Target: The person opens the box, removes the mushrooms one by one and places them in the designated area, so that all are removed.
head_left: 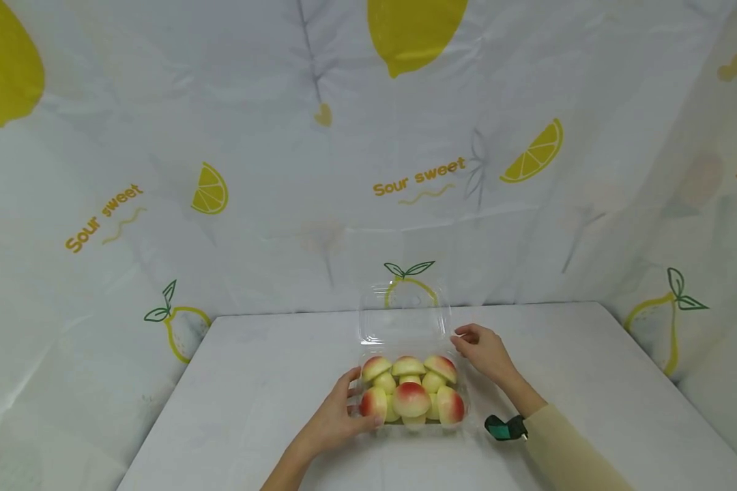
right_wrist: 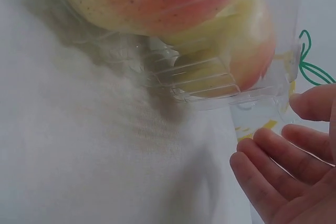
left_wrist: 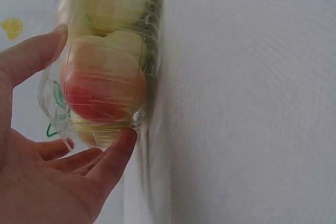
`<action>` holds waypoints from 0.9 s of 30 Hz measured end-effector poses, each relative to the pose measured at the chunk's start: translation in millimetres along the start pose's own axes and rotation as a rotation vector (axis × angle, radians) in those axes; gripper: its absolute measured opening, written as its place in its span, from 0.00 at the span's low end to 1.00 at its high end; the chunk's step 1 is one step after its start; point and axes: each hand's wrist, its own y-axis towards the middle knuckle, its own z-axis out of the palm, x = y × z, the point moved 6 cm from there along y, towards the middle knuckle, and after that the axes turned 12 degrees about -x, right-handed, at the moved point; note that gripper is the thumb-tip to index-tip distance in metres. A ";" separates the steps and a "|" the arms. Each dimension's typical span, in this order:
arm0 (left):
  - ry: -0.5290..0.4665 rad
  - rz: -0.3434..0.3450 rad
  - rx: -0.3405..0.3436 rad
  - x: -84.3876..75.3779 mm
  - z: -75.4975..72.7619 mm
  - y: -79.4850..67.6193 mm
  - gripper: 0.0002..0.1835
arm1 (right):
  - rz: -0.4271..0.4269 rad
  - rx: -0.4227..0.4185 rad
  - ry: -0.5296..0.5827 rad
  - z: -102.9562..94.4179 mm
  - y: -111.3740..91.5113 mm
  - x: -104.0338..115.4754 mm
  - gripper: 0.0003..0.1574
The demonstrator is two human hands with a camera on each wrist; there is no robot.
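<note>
Resting on the bench point(head_left: 252, 402): a clear box point(right_wrist: 207, 83) with its lid point(head_left: 405, 326) raised

Nearest in the head view, the left forearm point(head_left: 287, 469) and the beige sleeve point(head_left: 568, 447) are cut off by the lower edge. Beside the cuff a black and green object point(head_left: 506, 428) is seen, too small to be identified. The box's left end is gripped by the left hand point(head_left: 338, 416), fingers and thumb clamped on its clear wall; the fingertips point(left_wrist: 123, 142) against it are shown most plainly in the left wrist view. Six mushroom-shaped pieces point(head_left: 411, 399), pale yellow with red-flushed caps, are contained in the box; some stems are hidden behind caps. Dark specks on one piece are brought out in the right wrist view, where that piece is cut off at the top. The right hand point(head_left: 482, 351) is held just beside the lid's right edge. By the right wrist view its fingers are shown loosely bent, apart from the thumb; whether the lid is touched cannot be told. The transparent lid is hard to make out against the lemon-printed cloth point(head_left: 270, 245) beyond.
</note>
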 end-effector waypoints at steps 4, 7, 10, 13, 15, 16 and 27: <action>0.005 0.001 0.003 -1.6 -0.2 -0.6 0.53 | -0.024 0.000 -0.009 -4.9 -3.9 3.2 0.20; 0.008 0.000 0.003 -1.8 -0.2 -0.5 0.52 | -0.047 -0.002 -0.022 -8.4 -7.0 6.3 0.20; 0.009 -0.006 0.004 -1.4 -0.6 -0.4 0.53 | -0.077 -0.012 -0.036 -11.5 -8.9 9.9 0.19; 0.011 -0.006 0.003 -0.7 -0.8 -0.2 0.53 | -0.115 -0.028 -0.040 -15.0 -10.6 15.4 0.18; 0.009 -0.006 0.003 -0.5 -0.7 -0.2 0.53 | -0.147 -0.038 -0.038 -17.6 -12.4 20.4 0.18; 0.012 -0.005 0.002 -0.3 -0.7 -0.2 0.53 | -0.161 -0.040 -0.035 -18.7 -13.5 23.0 0.17; 0.014 -0.005 -0.004 -5.2 -2.4 -1.3 0.53 | -0.287 -0.024 0.024 -28.4 -34.1 54.2 0.18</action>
